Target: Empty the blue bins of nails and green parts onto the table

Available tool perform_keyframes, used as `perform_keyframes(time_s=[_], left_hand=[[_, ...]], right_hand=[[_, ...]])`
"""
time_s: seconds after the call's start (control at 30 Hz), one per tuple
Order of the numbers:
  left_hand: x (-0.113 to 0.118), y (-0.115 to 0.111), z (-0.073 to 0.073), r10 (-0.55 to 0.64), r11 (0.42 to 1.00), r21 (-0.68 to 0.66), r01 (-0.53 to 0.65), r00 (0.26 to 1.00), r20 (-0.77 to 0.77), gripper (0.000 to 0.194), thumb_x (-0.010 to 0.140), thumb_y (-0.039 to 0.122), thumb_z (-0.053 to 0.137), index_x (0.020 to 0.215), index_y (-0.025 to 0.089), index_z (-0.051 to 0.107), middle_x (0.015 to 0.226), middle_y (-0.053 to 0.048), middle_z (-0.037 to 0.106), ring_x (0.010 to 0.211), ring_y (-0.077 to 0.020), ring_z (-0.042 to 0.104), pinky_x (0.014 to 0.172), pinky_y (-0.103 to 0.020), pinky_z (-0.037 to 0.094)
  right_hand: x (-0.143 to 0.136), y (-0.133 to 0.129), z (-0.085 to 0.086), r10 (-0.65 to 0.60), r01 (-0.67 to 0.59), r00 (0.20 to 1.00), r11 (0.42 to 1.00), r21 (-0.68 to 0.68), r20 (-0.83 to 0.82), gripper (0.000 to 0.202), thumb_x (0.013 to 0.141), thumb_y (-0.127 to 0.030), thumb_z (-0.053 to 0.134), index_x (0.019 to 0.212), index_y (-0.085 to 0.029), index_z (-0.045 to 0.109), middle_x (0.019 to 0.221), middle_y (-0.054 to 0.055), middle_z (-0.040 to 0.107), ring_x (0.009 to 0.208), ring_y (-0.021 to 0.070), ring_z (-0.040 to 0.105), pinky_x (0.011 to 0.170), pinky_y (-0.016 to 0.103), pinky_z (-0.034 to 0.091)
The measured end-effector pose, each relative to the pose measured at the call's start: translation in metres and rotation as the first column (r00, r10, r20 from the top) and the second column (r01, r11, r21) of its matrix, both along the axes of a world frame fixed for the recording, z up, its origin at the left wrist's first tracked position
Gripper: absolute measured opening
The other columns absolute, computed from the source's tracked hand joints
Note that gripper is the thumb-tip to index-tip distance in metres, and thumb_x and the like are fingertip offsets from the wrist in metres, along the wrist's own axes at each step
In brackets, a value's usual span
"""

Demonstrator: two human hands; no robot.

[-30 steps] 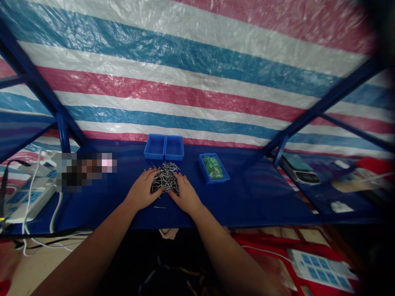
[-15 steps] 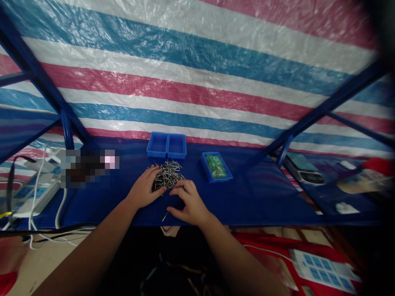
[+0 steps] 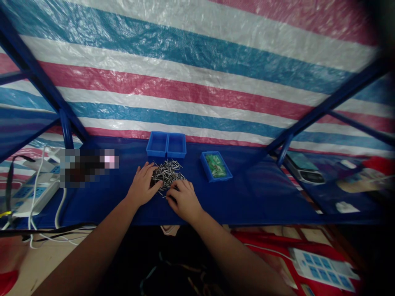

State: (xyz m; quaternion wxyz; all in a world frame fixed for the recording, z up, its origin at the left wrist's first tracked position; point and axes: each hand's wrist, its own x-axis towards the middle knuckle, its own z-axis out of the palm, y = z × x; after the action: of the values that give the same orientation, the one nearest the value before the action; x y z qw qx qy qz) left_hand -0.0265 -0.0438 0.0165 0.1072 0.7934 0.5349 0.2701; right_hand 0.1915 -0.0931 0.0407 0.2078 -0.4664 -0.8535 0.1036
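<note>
Left of the heap of metal pins [image 3: 169, 170] on the worktop [image 3: 243, 201], the left hand [image 3: 142, 186] rests against it, fingers wide. At its near right, the right hand [image 3: 185, 200] curls narrowly, any grip hidden; gathering seems underway, next wanting both palms cupped.

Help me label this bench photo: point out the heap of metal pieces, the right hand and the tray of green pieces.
Heap of metal pieces [image 3: 168, 171]: head view, its middle.
Right hand [image 3: 185, 200]: head view, back of the hand.
Tray of green pieces [image 3: 220, 179]: head view, near wall.
</note>
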Motion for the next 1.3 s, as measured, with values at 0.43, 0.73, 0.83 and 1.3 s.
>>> perform_keyframes(time_s=[0.43,0.73,0.83,1.3], left_hand=[[-0.001,0.004,-0.01,-0.089,0.996,-0.014,0.089,0.996,-0.021,0.075,0.089,0.059,0.058,0.149,0.018,0.037,0.152,-0.018,0.047,0.145,-0.0357,0.039,0.119,-0.059,0.03],[-0.005,0.009,-0.009,-0.131,0.989,-0.074,0.127,0.989,-0.061,0.115,0.067,0.076,0.071,0.154,0.015,0.029,0.16,-0.023,0.033,0.149,-0.0394,0.03,0.12,-0.058,0.028],[-0.006,0.014,-0.012,-0.101,0.992,-0.08,0.095,0.992,-0.081,0.122,0.063,0.078,0.072,0.156,0.013,0.026,0.161,-0.026,0.027,0.15,-0.0423,0.026,0.12,-0.06,0.026],[-0.016,0.057,-0.008,-0.375,0.918,-0.167,0.359,0.924,-0.077,0.129,0.058,0.075,0.077,0.159,0.015,0.023,0.161,-0.025,0.028,0.15,-0.0391,0.026,0.121,-0.059,0.021]], right_hand=[[-0.009,0.048,-0.03,-0.226,0.209,0.97,0.965,-0.158,-0.094,0.096,0.075,-0.05,0.074,0.151,-0.009,0.034,0.159,0.026,0.03,0.15,0.0427,0.022,0.12,0.063,0.019],[0.006,0.086,-0.023,-0.092,0.086,0.995,0.981,-0.171,-0.029,0.126,0.051,-0.072,0.084,0.153,-0.015,0.038,0.162,0.024,0.025,0.152,0.0429,0.016,0.121,0.063,0.012],[0.006,0.092,-0.022,-0.011,0.005,0.999,0.986,-0.169,-0.036,0.12,0.053,-0.068,0.086,0.152,-0.019,0.039,0.16,0.021,0.032,0.15,0.0409,0.023,0.121,0.064,0.011],[0.009,0.089,-0.023,0.179,-0.204,0.963,0.973,-0.112,-0.204,0.084,0.067,-0.044,0.088,0.14,-0.02,0.054,0.141,0.015,0.058,0.135,0.0304,0.051,0.116,0.047,0.036]])
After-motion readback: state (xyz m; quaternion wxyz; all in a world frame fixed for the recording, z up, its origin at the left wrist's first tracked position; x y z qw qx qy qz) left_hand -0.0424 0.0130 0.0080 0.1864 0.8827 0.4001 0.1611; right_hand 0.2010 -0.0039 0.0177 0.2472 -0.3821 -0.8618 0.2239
